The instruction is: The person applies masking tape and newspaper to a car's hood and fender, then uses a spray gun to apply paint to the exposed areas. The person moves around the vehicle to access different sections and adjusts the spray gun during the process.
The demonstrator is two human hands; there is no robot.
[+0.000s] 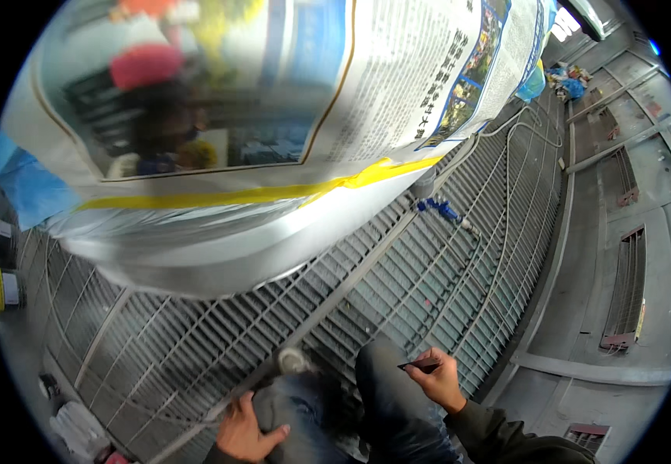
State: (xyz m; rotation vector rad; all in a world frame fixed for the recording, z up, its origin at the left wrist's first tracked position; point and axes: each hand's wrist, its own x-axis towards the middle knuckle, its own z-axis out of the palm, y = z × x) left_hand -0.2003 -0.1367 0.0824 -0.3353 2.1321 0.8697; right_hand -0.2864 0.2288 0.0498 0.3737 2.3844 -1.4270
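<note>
My right hand [441,382] is closed over my right thigh, pinching a small dark flat piece [422,365] between thumb and fingers. What kind of piece it is I cannot make out. Down by my left knee, my left hand [244,435] rests with its thumb apart from the fingers and nothing seen in it. Ahead of both hands curves a large silver-white body panel [196,267], like a car's lower edge, blurred in part. Printed newspaper sheets [382,100] cover it above, held along their lower edge by yellow masking tape [273,193].
Metal grating [374,286] forms the floor. A blue spray gun [440,209] lies there, near a hose [509,155]. Two dark cans [10,288] with yellow rims stand far left. A grey wall [583,255] with vents runs along the right, with crumpled rubbish [571,81] beyond.
</note>
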